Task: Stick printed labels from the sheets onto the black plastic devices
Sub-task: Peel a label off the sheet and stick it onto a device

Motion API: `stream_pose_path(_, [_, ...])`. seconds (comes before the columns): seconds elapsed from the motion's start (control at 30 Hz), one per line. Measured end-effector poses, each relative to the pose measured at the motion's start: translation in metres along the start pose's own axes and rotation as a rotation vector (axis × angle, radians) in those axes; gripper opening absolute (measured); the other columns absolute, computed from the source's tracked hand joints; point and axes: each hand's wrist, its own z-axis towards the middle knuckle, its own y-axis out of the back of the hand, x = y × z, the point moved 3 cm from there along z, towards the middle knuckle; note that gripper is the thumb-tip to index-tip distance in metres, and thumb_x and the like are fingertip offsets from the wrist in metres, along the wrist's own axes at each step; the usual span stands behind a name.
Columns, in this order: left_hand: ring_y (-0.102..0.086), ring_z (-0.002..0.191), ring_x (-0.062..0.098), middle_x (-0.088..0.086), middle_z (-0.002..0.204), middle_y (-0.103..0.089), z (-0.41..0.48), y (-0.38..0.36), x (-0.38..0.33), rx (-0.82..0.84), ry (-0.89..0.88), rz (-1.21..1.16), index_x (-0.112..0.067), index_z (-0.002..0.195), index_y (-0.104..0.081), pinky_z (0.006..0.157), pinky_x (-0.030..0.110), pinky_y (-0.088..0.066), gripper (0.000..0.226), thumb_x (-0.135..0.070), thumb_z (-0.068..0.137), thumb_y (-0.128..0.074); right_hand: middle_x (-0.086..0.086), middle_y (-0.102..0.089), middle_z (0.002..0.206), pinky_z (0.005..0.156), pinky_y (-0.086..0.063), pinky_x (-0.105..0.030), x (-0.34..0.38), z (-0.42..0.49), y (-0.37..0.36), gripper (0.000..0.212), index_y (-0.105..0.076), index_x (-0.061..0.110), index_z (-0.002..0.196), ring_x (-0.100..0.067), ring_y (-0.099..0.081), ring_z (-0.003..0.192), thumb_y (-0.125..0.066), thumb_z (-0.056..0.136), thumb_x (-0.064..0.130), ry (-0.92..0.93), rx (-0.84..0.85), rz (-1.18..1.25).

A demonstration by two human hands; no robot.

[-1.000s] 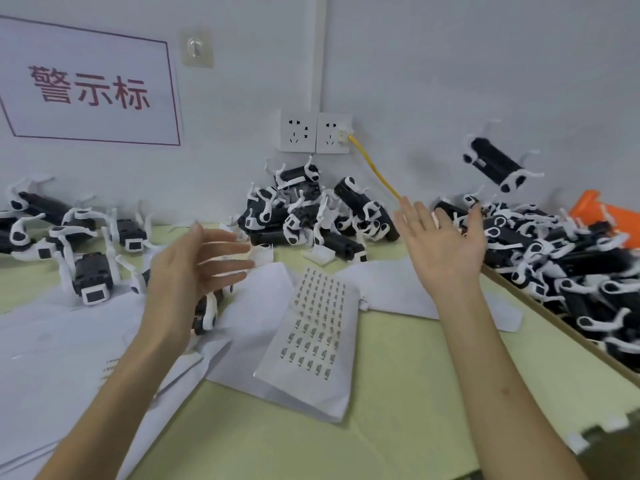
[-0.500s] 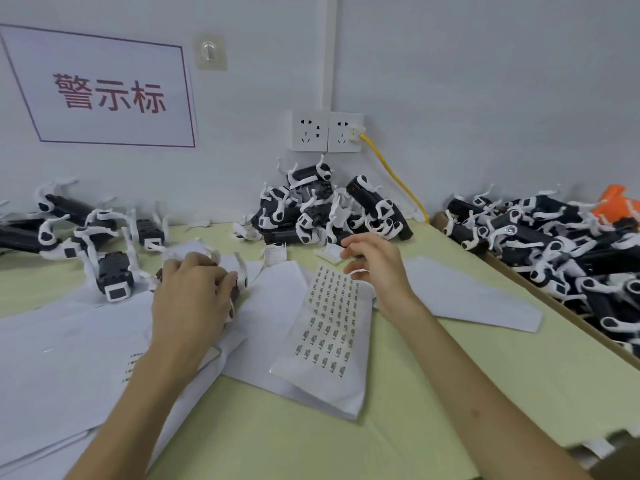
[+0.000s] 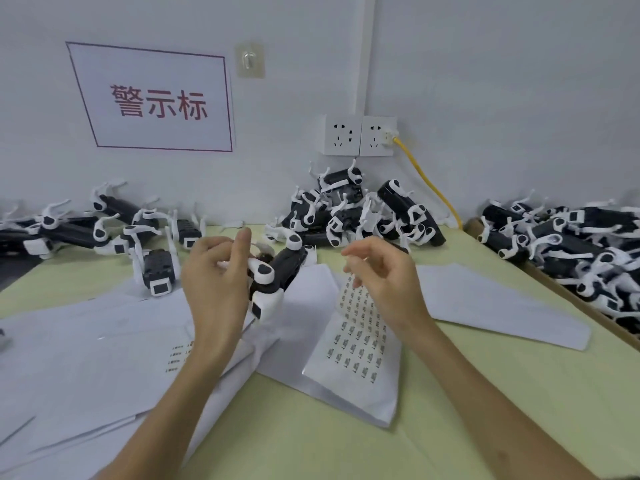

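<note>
I see a pale green tabletop (image 3: 485, 393) spread with plain white paper sheets (image 3: 86, 358). Heaps of black plastic devices with white clips lie along the wall: one at the left (image 3: 86, 226), one under the sockets (image 3: 360, 213), one at the right edge (image 3: 571, 244). A white sheet of small printed labels (image 3: 360, 344) lies mid-table. The left hand (image 3: 214, 282) grips one black device with white end caps (image 3: 280, 271), raised just left of that sheet. The right hand (image 3: 384, 275) hovers over its far end, fingers curled, thumb near forefinger; whether it pinches a label I cannot tell.
</note>
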Motion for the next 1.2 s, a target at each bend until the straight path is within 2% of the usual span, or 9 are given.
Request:
stream_pose_path(0.13, [-0.063, 0.080, 0.014, -0.015, 0.073, -0.070, -0.001, -0.005, 0.003, 0.036, 0.098, -0.113, -0.007, 0.063, -0.065, 0.076, 0.034, -0.046, 0.055, -0.048, 0.099, -0.061, 0.013, -0.048, 0.144, 0.104, -0.037, -0.013, 0.004, -0.007, -0.014, 0.071, -0.053, 0.029, 0.143, -0.004, -0.048, 0.133, -0.079, 0.079, 0.013, 0.190, 0.209, -0.285])
stream_pose_path(0.23, [-0.053, 0.056, 0.003, -0.013, 0.064, -0.065, -0.002, -0.009, 0.000, 0.110, 0.132, -0.199, -0.014, 0.062, -0.067, 0.057, 0.017, -0.042, 0.051, -0.054, 0.093, -0.060, 0.013, -0.028, 0.161, 0.119, -0.018, -0.015, 0.002, -0.012, -0.027, 0.086, -0.042, 0.028, 0.152, -0.001, -0.023, 0.149, -0.081, 0.077, 0.013, 0.262, 0.288, -0.413])
stream_pose_path(0.3, [-0.053, 0.055, 0.001, -0.012, 0.062, -0.064, -0.003, -0.013, -0.003, 0.188, 0.143, -0.247, -0.017, 0.060, -0.067, 0.051, 0.012, -0.041, 0.050, -0.057, 0.089, -0.056, 0.008, -0.035, 0.158, 0.121, -0.027, -0.025, 0.003, -0.014, -0.029, 0.078, -0.048, 0.023, 0.148, -0.007, -0.030, 0.148, -0.080, 0.078, 0.010, 0.325, 0.225, -0.420])
stream_pose_path(0.4, [-0.057, 0.069, 0.023, 0.007, 0.070, -0.067, -0.007, -0.021, -0.002, 0.320, 0.307, -0.333, -0.017, 0.056, -0.069, 0.063, 0.030, -0.043, 0.068, -0.064, 0.096, -0.040, 0.002, -0.049, 0.147, 0.114, -0.040, -0.029, 0.005, -0.013, -0.023, 0.062, -0.057, 0.019, 0.139, -0.011, -0.046, 0.139, -0.077, 0.082, 0.004, 0.405, 0.150, -0.363])
stream_pose_path(0.6, [-0.064, 0.095, 0.039, 0.031, 0.109, -0.069, -0.004, -0.019, 0.011, 0.425, 0.599, -0.442, 0.001, 0.111, -0.071, 0.087, 0.050, -0.047, 0.090, -0.070, 0.100, -0.016, -0.004, -0.050, 0.144, 0.111, -0.040, -0.022, 0.004, -0.007, -0.012, 0.055, -0.064, 0.012, 0.133, -0.005, -0.051, 0.130, -0.077, 0.082, -0.004, 0.381, 0.072, -0.296])
stream_pose_path(0.87, [-0.062, 0.113, 0.014, -0.004, 0.113, -0.072, -0.011, -0.028, 0.021, 0.630, 0.327, 0.054, -0.029, 0.103, -0.077, 0.106, 0.036, -0.041, 0.088, -0.081, 0.093, -0.007, 0.004, -0.054, 0.137, 0.094, -0.056, -0.037, 0.008, -0.006, -0.002, 0.051, -0.062, 0.013, 0.133, -0.013, -0.052, 0.131, -0.078, 0.085, 0.009, 0.346, -0.129, -0.189])
stream_pose_path(1.03, [-0.052, 0.118, 0.032, 0.009, 0.123, -0.059, -0.007, -0.021, 0.030, 0.535, 0.096, 0.568, -0.008, 0.122, -0.058, 0.101, 0.049, -0.040, 0.038, -0.039, 0.105, -0.045, 0.004, -0.058, 0.131, 0.086, -0.053, -0.026, 0.007, -0.005, 0.003, 0.046, -0.066, 0.014, 0.127, -0.010, -0.057, 0.123, -0.078, 0.082, 0.017, 0.329, -0.216, -0.224])
stream_pose_path(1.1, [-0.050, 0.122, 0.022, 0.007, 0.136, -0.054, -0.008, -0.016, 0.019, 0.359, -0.017, 0.474, -0.009, 0.136, -0.053, 0.105, 0.045, -0.042, 0.040, -0.031, 0.103, -0.053, 0.000, -0.060, 0.127, 0.088, -0.052, -0.028, 0.007, -0.005, 0.003, 0.046, -0.067, 0.012, 0.125, -0.012, -0.058, 0.120, -0.078, 0.081, 0.018, 0.336, -0.237, -0.237])
stream_pose_path(1.2, [-0.061, 0.095, 0.002, -0.011, 0.116, -0.067, -0.009, -0.013, -0.003, 0.318, -0.090, 0.104, -0.025, 0.122, -0.065, 0.082, 0.021, -0.048, 0.029, -0.038, 0.097, -0.058, -0.001, -0.061, 0.120, 0.084, -0.054, -0.032, 0.008, -0.007, 0.002, 0.045, -0.069, 0.012, 0.122, -0.012, -0.061, 0.112, -0.079, 0.078, 0.019, 0.328, -0.275, -0.253])
